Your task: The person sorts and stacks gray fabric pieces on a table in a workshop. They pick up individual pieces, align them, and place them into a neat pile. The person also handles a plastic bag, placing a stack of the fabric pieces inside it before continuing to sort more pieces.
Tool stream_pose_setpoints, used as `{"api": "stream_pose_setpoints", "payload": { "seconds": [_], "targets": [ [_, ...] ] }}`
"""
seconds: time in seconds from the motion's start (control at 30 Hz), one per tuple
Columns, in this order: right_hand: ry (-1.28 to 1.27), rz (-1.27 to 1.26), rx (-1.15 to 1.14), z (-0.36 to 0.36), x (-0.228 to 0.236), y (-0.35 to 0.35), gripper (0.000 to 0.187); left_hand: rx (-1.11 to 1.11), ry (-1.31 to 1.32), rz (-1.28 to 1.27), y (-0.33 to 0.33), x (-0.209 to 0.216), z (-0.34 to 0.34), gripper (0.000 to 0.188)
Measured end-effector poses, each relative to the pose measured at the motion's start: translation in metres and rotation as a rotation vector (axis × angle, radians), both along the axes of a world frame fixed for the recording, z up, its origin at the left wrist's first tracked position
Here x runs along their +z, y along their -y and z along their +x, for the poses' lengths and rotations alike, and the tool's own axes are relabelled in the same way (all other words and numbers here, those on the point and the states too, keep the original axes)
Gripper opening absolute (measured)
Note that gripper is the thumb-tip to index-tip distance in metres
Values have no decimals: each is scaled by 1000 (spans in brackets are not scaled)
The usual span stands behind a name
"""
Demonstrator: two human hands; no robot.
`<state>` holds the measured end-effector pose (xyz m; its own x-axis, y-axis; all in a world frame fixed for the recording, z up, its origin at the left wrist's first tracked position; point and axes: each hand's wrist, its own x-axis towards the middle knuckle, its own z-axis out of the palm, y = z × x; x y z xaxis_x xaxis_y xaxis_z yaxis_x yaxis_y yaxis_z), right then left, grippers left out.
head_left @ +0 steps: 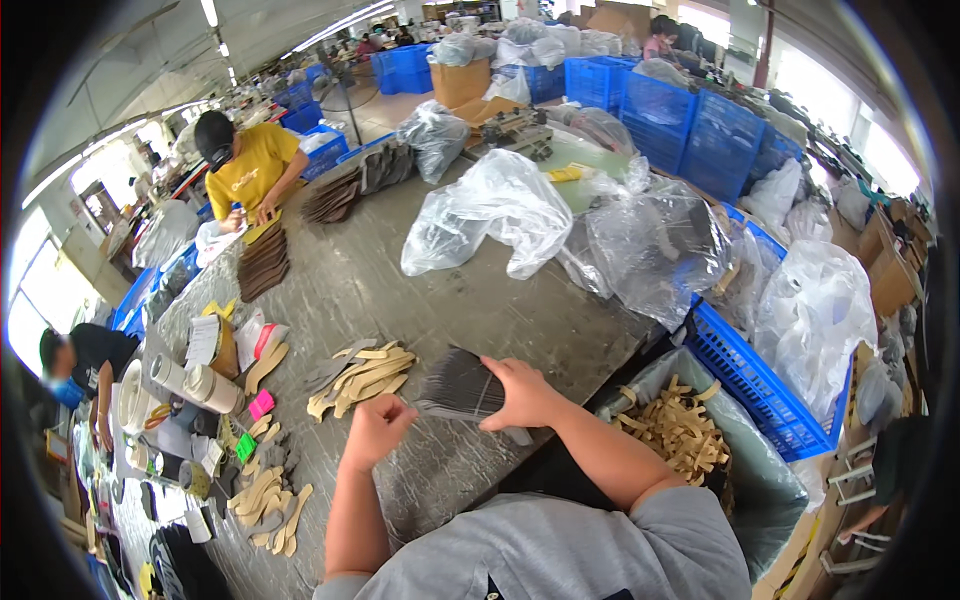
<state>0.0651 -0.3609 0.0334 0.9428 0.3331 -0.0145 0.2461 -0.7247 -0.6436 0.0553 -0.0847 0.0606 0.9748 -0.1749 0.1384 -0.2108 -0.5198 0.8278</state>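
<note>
A fanned stack of thin dark grey pieces [458, 385] lies on the worktable in front of me. My right hand [520, 393] grips the stack from its right side, thumb toward me and fingers over the far edge. Just left of the stack, my left hand [380, 430] is closed with its fingers curled. Whatever may be between those fingertips is too small to make out. Beyond the left hand lies a pile of tan curved strips [365, 377], with grey ones at its edge.
More tan and grey strips [270, 505] lie at the left, near rolls and tubs [205, 385]. Clear plastic bags [490, 215] cover the far side. A bin of tan scraps [690, 430] and a blue crate [765, 375] stand right. A person in yellow [250, 165] works far left.
</note>
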Motion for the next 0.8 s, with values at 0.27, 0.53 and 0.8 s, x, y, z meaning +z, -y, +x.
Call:
{"api": "stream_pose_setpoints", "payload": {
  "seconds": [0.27, 0.53, 0.8],
  "targets": [
    [-89, -217, -133, 9, 3, -13, 114, 32, 258, -116, 26, 14, -32, 10],
    [-455, 839, -84, 28, -4, 0, 103, -273, 375, 91, 55, -4, -36, 18],
    [20, 1144, -285, 102, 38, 77, 87, 57, 189, -35, 14, -67, -25, 12]
  ]
}}
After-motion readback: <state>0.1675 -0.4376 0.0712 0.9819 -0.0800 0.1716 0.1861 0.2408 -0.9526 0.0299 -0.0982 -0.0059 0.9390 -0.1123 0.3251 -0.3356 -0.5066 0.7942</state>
